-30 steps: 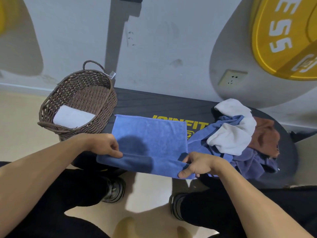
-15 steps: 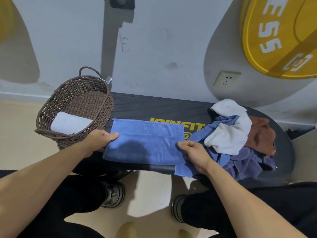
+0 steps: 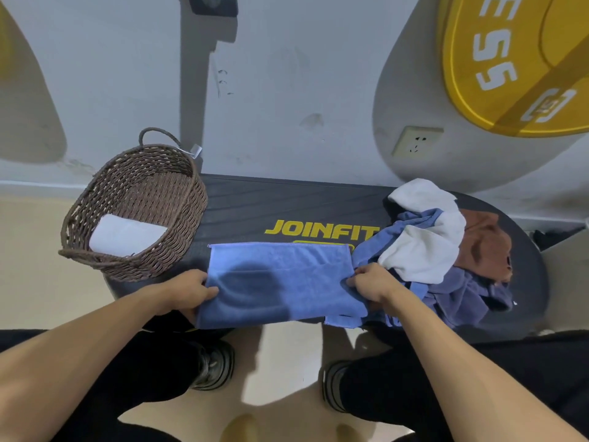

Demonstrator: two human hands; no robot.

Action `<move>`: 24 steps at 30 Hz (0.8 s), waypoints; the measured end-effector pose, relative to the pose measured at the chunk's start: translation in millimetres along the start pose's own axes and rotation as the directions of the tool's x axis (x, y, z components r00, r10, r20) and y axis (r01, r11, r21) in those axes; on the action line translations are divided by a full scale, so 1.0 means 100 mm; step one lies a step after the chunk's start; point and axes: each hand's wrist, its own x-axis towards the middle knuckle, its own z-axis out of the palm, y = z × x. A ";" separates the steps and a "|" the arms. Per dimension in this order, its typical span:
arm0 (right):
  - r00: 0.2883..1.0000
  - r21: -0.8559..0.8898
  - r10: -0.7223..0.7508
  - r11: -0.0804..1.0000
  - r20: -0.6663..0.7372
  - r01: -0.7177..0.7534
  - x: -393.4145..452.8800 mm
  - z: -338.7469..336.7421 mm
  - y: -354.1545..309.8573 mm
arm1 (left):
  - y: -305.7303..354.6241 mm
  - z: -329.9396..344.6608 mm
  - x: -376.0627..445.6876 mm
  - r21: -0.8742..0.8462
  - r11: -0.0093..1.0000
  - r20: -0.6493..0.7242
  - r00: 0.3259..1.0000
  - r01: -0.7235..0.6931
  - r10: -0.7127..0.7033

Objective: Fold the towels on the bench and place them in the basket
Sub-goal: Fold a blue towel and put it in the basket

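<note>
While the left hand [image 3: 188, 290] pinches the left edge and the right hand [image 3: 371, 282] pinches the right edge, the blue towel [image 3: 280, 282] lies folded, smooth and rectangular on the bench [image 3: 271, 205]. One white folded towel [image 3: 126, 234] sits in the one wicker basket [image 3: 178, 237]. A mixed pile [image 3: 446, 250] lies right: white, blue, brown, purple pieces.
</note>
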 end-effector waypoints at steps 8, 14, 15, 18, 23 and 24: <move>0.999 0.065 -0.038 0.997 0.039 0.035 0.01 0.01 0.01 | 0.10 0.02 0.09 0.016 0.985 -0.381 0.910 -0.171 0.164; 0.981 0.191 -0.087 0.974 -0.175 0.121 0.06 0.04 -0.01 | 0.17 0.02 0.22 -0.124 0.967 -0.496 0.858 -0.223 0.134; 0.978 0.217 -0.079 0.969 -0.191 0.121 0.06 0.07 0.00 | 0.20 0.03 0.25 -0.152 0.970 -0.475 0.875 -0.191 0.098; 0.968 0.182 -0.099 0.973 -0.231 0.143 0.08 0.11 0.01 | 0.23 0.03 0.31 -0.099 0.986 -0.432 0.898 -0.133 0.078; 0.920 0.212 -0.109 0.957 -0.377 0.201 0.09 0.24 0.00 | 0.21 0.04 0.34 -0.025 0.974 -0.552 0.815 -0.225 0.174; 0.911 0.211 -0.110 0.955 -0.397 0.207 0.09 0.28 0.00 | 0.20 0.06 0.34 -0.017 0.973 -0.558 0.809 -0.231 0.183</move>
